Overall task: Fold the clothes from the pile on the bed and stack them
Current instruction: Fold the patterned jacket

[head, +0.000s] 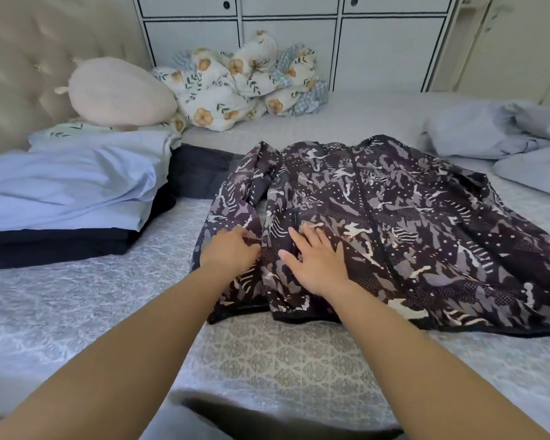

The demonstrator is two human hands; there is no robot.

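Your dark patterned zip-front jacket (pixel 394 217) lies spread on the grey bed (pixel 283 369), zip running near to far. Your left hand (pixel 227 249) pinches the left sleeve; your right hand (pixel 318 262) presses flat beside it, so the fold goes rightward.

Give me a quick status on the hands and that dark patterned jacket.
Left hand grips the dark patterned zip jacket near its sleeve. Right hand flat on it. Jacket spread, unfolded. Nothing in the way.
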